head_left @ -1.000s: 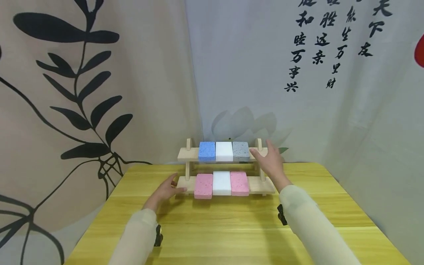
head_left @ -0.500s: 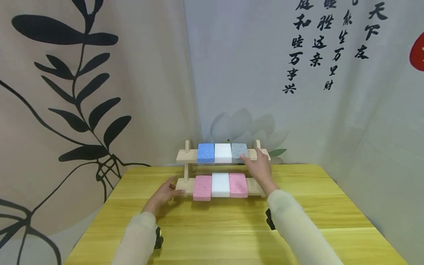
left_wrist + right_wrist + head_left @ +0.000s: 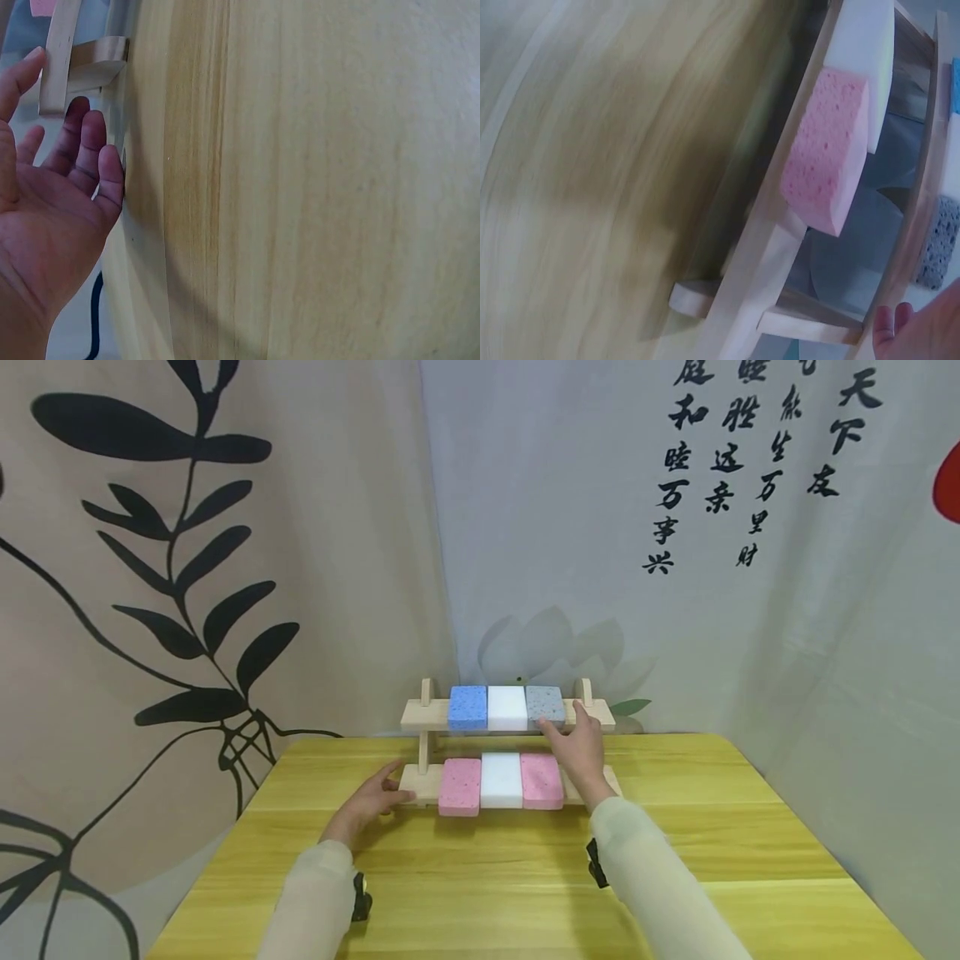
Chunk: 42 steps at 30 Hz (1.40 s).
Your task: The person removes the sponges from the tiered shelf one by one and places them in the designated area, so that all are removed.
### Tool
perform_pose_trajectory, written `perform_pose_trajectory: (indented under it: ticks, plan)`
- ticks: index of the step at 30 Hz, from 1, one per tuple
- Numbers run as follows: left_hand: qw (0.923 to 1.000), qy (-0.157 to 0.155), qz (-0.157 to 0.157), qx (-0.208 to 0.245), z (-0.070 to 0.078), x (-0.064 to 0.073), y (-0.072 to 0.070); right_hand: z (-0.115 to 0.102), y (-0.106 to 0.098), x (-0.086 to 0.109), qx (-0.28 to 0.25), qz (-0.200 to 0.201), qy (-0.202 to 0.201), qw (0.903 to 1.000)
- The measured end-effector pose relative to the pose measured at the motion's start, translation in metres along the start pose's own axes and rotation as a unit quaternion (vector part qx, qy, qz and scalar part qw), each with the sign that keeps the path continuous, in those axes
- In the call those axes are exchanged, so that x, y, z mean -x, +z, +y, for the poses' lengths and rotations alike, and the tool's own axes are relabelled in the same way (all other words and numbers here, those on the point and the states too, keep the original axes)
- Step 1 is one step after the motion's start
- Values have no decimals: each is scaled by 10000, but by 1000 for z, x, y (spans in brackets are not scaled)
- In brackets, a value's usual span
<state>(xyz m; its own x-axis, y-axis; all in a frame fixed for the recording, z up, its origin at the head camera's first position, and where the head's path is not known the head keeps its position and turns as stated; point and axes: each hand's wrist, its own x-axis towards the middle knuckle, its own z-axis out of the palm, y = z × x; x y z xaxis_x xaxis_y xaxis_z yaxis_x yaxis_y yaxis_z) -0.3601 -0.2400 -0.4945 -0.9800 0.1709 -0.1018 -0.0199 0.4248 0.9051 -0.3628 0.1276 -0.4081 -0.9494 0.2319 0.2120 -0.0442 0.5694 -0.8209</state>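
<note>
A grey sponge (image 3: 544,703) lies at the right of the upper board of a small two-tier wooden rack (image 3: 427,716), with a white block (image 3: 507,707) and a blue sponge (image 3: 468,708) to its left. My right hand (image 3: 581,750) reaches up to the grey sponge, thumb at its lower edge, index finger beside it over bare board. Whether they touch is unclear; the right wrist view hides the thumb. My left hand (image 3: 367,802) is at the lower board's left end, thumb near its front corner, other fingers loosely bent beside the end (image 3: 56,82).
The lower board carries a pink sponge (image 3: 460,787), a white block (image 3: 501,780) and another pink sponge (image 3: 542,781). The left pink one juts forward. The rack stands near the back edge of the wooden table (image 3: 480,877), before a printed curtain (image 3: 360,568).
My right hand has moved left and slightly down, from the upper board's right end to the grey sponge's right side. My left hand stays at the rack, and the blocks look unmoved.
</note>
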Motion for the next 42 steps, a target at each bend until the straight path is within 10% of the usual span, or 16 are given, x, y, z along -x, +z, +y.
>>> perform_pose_trajectory:
  ticks: [42]
  plan:
    - [9998, -88, 125, 130, -6, -2, 6, 4, 35, -9, -205, 631, 435, 9968]
